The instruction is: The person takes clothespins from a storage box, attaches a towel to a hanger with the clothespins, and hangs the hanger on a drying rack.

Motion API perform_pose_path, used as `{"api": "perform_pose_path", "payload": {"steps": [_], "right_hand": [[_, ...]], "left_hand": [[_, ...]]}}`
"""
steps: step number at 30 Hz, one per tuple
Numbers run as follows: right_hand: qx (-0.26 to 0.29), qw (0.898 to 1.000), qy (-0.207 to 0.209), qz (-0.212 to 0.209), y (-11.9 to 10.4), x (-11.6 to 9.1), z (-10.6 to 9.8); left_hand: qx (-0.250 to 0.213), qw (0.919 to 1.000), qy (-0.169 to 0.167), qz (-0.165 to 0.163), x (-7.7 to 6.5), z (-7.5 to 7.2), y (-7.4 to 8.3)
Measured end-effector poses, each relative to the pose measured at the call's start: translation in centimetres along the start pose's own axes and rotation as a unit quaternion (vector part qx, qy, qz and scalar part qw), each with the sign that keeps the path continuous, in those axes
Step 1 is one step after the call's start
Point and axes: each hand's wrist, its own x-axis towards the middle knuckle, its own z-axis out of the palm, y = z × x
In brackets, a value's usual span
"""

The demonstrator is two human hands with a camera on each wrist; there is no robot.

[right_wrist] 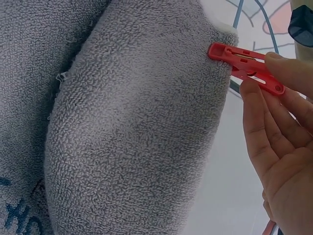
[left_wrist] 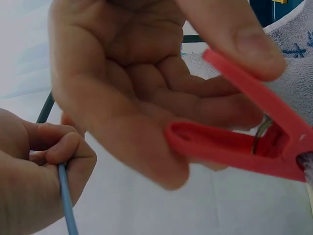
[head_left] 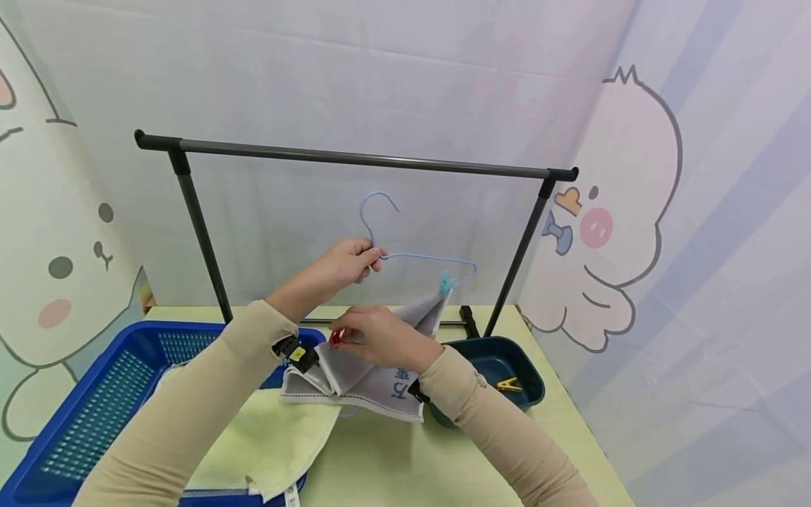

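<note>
Below its hook, a light-blue wire hanger (head_left: 431, 256) is gripped by my left hand (head_left: 351, 260). From its right end a grey towel (head_left: 374, 384) with dark-blue characters hangs at a corner by a teal clothespin (head_left: 446, 283). My right hand (head_left: 389, 339) pinches a red clothespin (right_wrist: 247, 66) by its handles, thumb on one and fingers on the other. The pin's tip sits over another edge of the towel in the right wrist view. Forearms and the towel hide the hanger's left part in the head view.
A black rack's bar (head_left: 355, 159) spans the back of the table (head_left: 361, 465). At left, a blue basket (head_left: 95, 401) has a pale yellow towel (head_left: 279, 429) over it. A dark tub (head_left: 532, 366) on the right holds a yellow clothespin (head_left: 509, 385).
</note>
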Motion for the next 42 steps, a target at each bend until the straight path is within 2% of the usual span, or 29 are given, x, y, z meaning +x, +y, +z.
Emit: {"api": "perform_pose_path", "payload": {"steps": [5,13,18,31,36,42], "right_hand": [[0.016,1.000,-0.011,0.025,0.1,0.0,0.0],[0.030,0.999,-0.014,0.041,0.3,-0.2,0.1],[0.019,0.998,-0.016,0.057,0.5,-0.7,-0.3],[-0.016,0.999,-0.010,0.032,1.6,-2.5,-0.9],[-0.032,0.998,-0.012,0.043,1.9,-3.1,-1.3],[-0.031,0.999,0.011,0.037,2.6,-4.1,-1.8]], "left_hand": [[0.003,1.0000,-0.007,0.006,-0.1,-0.1,0.0],[0.002,0.9998,-0.016,0.008,-0.1,-0.3,0.1],[0.000,0.9998,-0.017,0.010,-0.2,-0.5,0.2],[0.006,0.9999,-0.011,0.001,-0.4,-0.8,0.4],[0.005,0.9999,-0.015,0.003,-0.6,-0.9,0.5],[0.006,0.9997,-0.021,0.006,-0.5,-1.1,0.3]]}}
